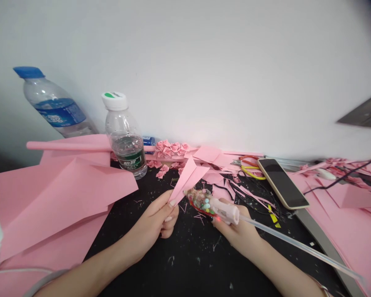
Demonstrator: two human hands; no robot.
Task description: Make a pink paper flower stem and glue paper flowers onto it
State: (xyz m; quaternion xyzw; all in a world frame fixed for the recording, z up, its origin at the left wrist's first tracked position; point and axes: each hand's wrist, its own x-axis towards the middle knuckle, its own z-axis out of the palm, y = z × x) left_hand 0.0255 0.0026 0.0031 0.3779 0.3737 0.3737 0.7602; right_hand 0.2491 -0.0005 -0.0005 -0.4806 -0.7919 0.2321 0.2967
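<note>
Between the thumb and fingers of my left hand (163,212) is a folded piece of pink paper (188,175), its pointed end tilted up and away from me. My right hand (239,231) is closed around a hot glue gun (210,206) covered in colourful beads, with a small red light glowing on it. A long clear glue stick (297,243) sticks out of the gun's back toward the lower right. The gun's nozzle is at the right edge of the folded paper; whether it touches, I cannot tell.
Large pink sheets (64,202) cover the left side. Two water bottles, one blue-capped (55,103) and one white-capped (126,140), stand near the wall. Small pink paper roses (171,148) lie at the back. Scissors (252,167), a phone (282,183) and more pink paper (352,231) are at right.
</note>
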